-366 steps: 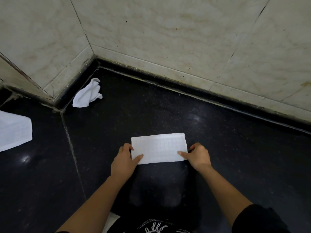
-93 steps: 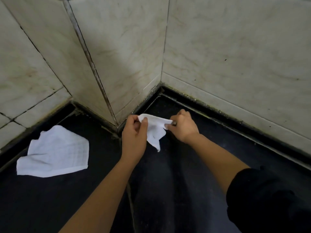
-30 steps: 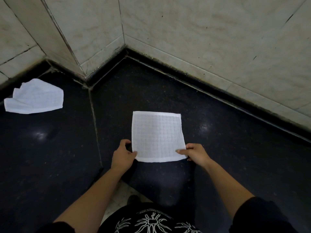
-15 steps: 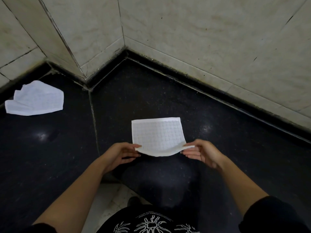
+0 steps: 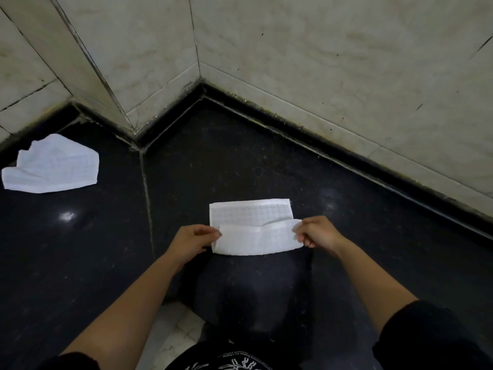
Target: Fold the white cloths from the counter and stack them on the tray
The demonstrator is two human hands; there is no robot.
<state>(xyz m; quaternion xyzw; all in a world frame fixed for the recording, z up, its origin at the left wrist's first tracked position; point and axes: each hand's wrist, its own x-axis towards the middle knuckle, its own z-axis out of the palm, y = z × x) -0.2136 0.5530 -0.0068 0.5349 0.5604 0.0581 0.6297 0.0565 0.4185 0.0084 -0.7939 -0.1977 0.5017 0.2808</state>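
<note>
White cloth (image 5: pixel 256 237) lies mid-counter (image 5: pixel 240 161), its near half lifted and turned over toward the far edge. The left hand (image 5: pixel 194 240) pinches the flap's left corner and the right hand (image 5: pixel 317 232) pinches its right corner, fingers curled on the fabric. To fold well, I judge both corners should land together on the far corners, with the side edges matched. The flap dips in the middle, so it wants slight tension, then a flat press along the near crease. A crumpled cloth (image 5: pixel 53 166) lies far left. No tray shows.
</note>
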